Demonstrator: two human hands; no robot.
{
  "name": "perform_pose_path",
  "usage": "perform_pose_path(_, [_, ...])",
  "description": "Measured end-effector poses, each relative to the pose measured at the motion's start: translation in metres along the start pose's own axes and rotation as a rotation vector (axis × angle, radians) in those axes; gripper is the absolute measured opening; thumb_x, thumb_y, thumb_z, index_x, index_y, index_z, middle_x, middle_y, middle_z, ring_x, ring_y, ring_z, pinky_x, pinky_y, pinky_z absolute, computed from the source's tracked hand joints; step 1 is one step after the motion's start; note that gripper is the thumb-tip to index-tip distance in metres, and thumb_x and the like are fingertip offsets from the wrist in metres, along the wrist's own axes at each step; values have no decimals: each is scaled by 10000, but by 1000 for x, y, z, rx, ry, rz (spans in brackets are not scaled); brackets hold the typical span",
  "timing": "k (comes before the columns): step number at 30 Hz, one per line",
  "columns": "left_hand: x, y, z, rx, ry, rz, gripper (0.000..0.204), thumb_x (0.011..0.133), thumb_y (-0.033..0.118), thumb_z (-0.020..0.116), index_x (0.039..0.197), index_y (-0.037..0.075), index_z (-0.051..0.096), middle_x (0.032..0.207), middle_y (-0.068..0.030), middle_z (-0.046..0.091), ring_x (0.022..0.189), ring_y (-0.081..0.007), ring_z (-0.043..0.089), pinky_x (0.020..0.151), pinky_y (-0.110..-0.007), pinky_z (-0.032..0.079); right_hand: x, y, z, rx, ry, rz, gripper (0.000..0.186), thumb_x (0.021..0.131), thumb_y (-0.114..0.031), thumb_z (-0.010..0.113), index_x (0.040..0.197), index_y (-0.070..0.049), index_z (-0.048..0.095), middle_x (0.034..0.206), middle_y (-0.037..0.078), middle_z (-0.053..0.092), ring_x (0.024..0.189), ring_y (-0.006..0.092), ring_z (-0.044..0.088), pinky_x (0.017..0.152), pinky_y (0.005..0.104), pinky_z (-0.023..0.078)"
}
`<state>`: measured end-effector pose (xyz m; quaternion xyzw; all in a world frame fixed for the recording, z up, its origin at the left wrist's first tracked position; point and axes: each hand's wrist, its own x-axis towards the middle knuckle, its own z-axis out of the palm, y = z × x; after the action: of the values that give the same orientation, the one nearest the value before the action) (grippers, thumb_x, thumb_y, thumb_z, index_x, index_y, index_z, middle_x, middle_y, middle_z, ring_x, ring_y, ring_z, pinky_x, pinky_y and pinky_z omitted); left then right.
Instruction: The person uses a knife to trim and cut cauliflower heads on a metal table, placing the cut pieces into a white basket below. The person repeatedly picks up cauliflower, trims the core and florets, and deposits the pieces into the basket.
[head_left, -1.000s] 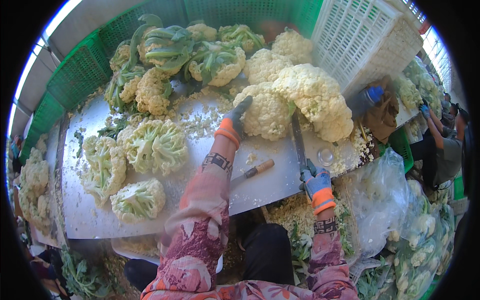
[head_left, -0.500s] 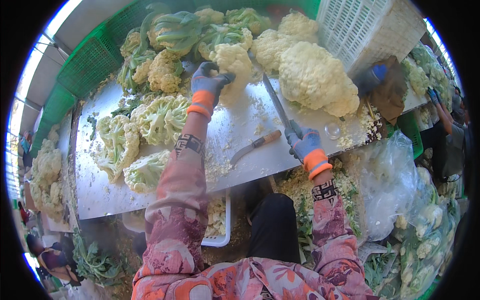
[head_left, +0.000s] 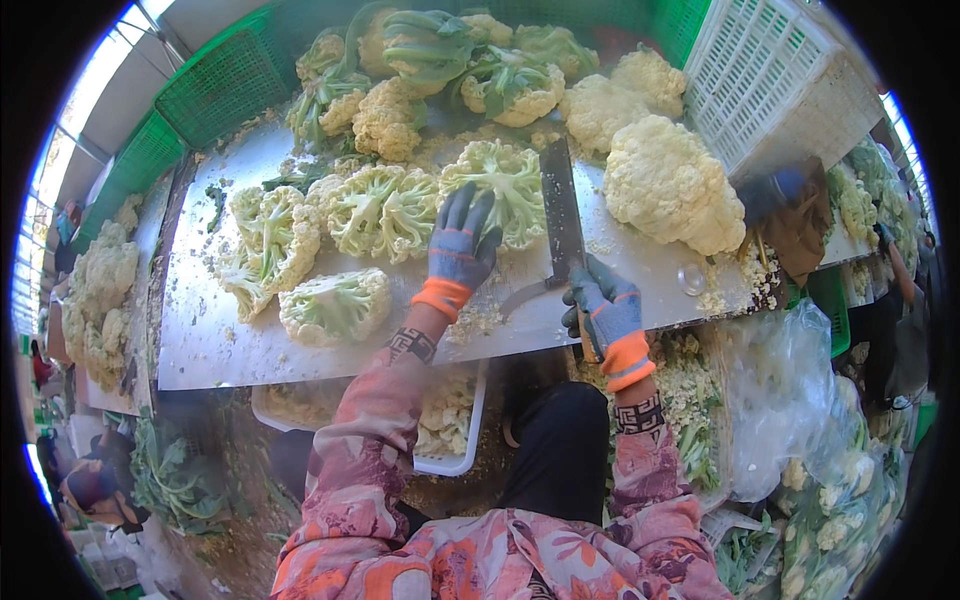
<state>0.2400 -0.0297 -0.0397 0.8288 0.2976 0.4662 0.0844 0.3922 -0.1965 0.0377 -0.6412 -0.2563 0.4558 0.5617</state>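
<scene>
My left hand (head_left: 462, 245), in a grey glove with an orange cuff, is open. Its outstretched fingers rest at the lower left edge of a cauliflower head (head_left: 508, 188) lying with its pale green stalks upward. In my right hand (head_left: 606, 308), gloved alike, is the handle of a long knife (head_left: 562, 205). The broad dark blade points away from me, just right of that head. A smaller curved knife (head_left: 528, 296) lies on the metal table (head_left: 400, 360), its handle hidden by the big knife and my right hand. More trimmed cauliflower pieces (head_left: 335, 307) lie to the left.
Whole cauliflowers (head_left: 672, 185) and leafy heads (head_left: 425, 50) line the back. A white crate (head_left: 785, 85) stands far right, green crates (head_left: 225, 75) far left. Below the table's edge is a white tub (head_left: 450, 440) of florets. Clear plastic bags (head_left: 775, 400) hang at right.
The cauliflower my left hand gripped now lies stalk side up on the table, the fingers straightened beside it. The knife blade has turned its broad side up. The whole view has shifted.
</scene>
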Motion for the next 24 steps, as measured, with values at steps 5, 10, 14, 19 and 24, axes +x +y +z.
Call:
perform_pose_path(5, [2,-30,11,222,-60,-293,464,830,276,668,1245,90,578,1292,-204,531,1233,-387,450,1035,-434,378,34,6,47,27,-70,-17,294,926,-225,599,1159,-46,610,768,71,626,553,154,567,448,316,474])
perform_pose_path(10, [-3,-30,19,159,-104,-353,439,832,304,608,1214,92,576,1311,-182,509,1223,-396,438,1034,-452,373,62,21,63,-426,41,12,360,923,-312,523,1076,-10,645,907,208,665,797,341,647,675,425,518])
perform_pose_path(14, [-6,-24,18,177,-125,-400,430,835,304,587,1204,84,577,1318,-183,504,1220,-397,437,1036,-452,370,42,18,70,-551,117,-45,354,918,-318,509,1078,-33,646,1030,255,639,968,428,591,831,472,464])
perform_pose_path(19, [-17,-20,24,213,-99,-413,439,839,322,626,1185,55,587,1314,-186,511,1218,-377,449,1026,-430,386,41,23,65,-563,113,-93,333,929,-307,498,1065,-41,647,970,253,645,923,436,591,798,486,460])
perform_pose_path(24, [-23,-23,27,217,-83,-396,455,850,319,583,1203,31,566,1314,-205,494,1222,-398,433,1049,-457,351,22,-9,71,-455,67,91,318,931,-293,505,1064,-43,650,890,237,659,808,411,622,718,474,483])
